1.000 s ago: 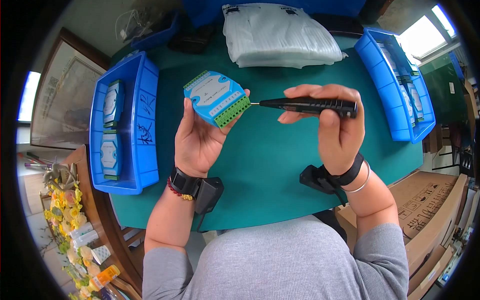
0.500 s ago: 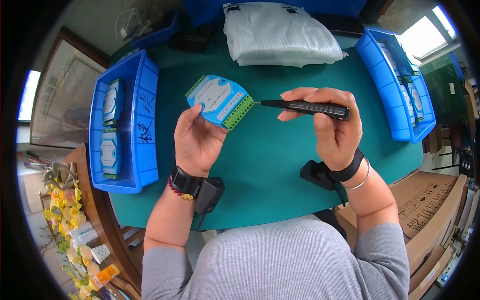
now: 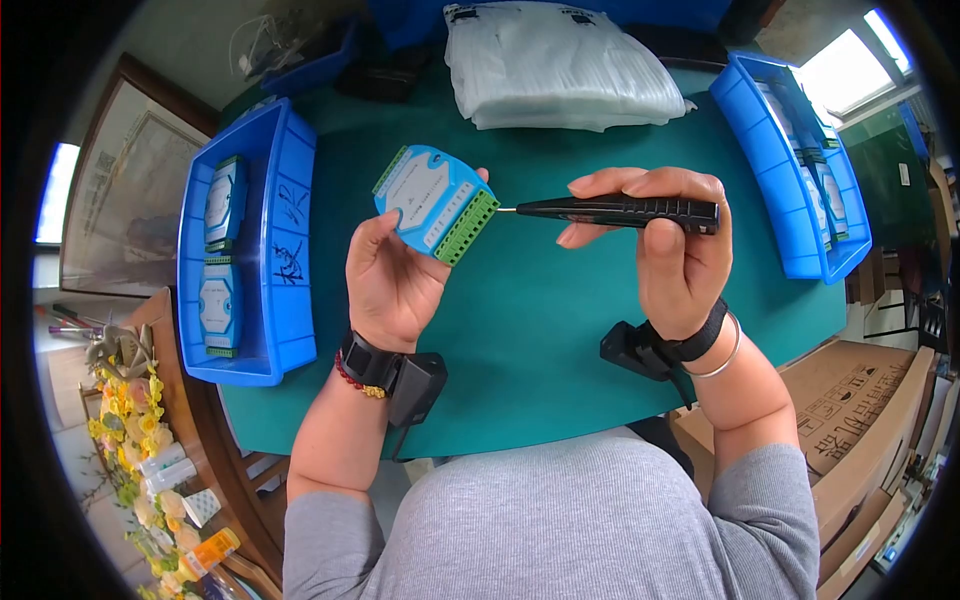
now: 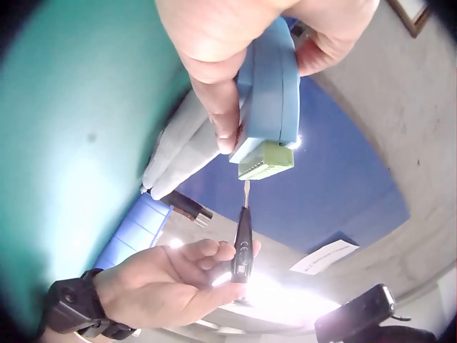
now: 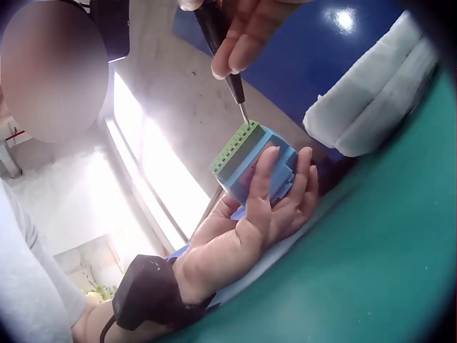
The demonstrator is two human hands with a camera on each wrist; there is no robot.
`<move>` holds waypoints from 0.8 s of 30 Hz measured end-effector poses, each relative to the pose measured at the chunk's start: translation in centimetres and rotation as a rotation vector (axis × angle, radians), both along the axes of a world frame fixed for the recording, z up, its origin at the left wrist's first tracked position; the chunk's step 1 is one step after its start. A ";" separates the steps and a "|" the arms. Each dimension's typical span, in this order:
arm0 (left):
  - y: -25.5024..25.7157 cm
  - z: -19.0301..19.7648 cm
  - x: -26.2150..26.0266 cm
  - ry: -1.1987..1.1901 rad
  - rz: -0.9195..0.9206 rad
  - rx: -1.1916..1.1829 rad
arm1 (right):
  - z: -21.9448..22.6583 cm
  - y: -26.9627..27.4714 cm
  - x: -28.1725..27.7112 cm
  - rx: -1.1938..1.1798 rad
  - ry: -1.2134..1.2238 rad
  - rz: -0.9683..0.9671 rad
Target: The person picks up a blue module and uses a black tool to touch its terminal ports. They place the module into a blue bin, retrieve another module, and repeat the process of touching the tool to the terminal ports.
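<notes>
Head view, label-topped module (image 3: 425,200), left wrist view, screwdriver (image 4: 243,239) with flattened tip (image 4: 247,193)

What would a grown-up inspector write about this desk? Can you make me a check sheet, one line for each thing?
Surface: green tabletop, no spill seen
Things in hand: blue module with green terminal block; black screwdriver, its tip at or very near that block
Clutter: left bin holding two modules, right bin holding several, white plastic stack at the back
Hands: left hand grips the blue module; right hand holds the black screwdriver
Cables: a black cord hangs by each wrist camera
Surroundings: flowers on the left, cardboard box on the right
</notes>
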State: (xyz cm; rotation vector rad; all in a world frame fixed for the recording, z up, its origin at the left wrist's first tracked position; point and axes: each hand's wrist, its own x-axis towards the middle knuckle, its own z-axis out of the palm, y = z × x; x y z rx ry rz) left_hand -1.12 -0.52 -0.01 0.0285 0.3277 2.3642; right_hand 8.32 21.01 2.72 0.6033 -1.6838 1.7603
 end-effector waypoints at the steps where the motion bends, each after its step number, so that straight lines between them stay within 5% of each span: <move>1: 0.0 0.0 0.0 0.005 -0.005 -0.002 | 0.0 0.0 0.0 0.001 -0.007 0.002; 14: -0.7 -1.4 -0.2 -0.026 -0.024 -0.203 | 1.0 0.8 0.4 0.329 0.088 -0.046; 24: -0.4 -1.3 -0.2 -0.063 0.012 -0.216 | 0.7 0.2 0.4 0.065 -0.020 -0.080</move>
